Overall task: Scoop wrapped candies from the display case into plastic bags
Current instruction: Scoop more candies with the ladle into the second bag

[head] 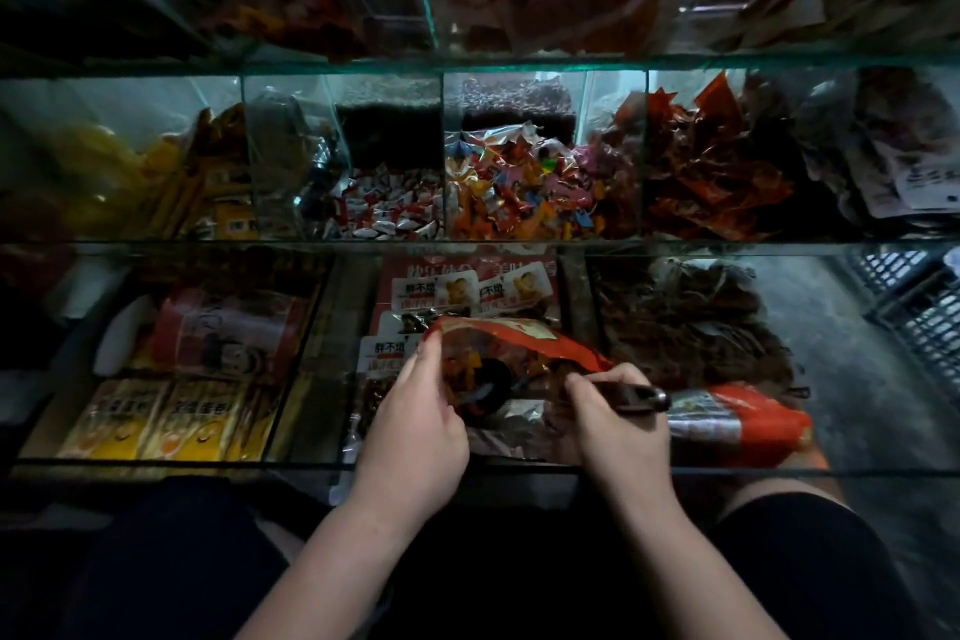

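A red-rimmed plastic bag (524, 335) hangs open in front of the lowest shelf of the glass display case (467, 244). My left hand (415, 411) pinches the bag's left rim. My right hand (615, 424) grips the dark handle of a scoop (636, 398), and the scoop's dark bowl sits inside the bag among wrapped candies. On the middle shelf, one compartment holds multicoloured wrapped candies (519, 192) and the one to its left holds white and red wrapped candies (389, 208).
Glass dividers split each shelf. Orange-red packets (717, 172) fill the compartment right of the candies and yellow packs (156, 421) lie at lower left. A red packet (743, 418) lies right of my right hand. A dark crate (914, 301) stands on the floor, far right.
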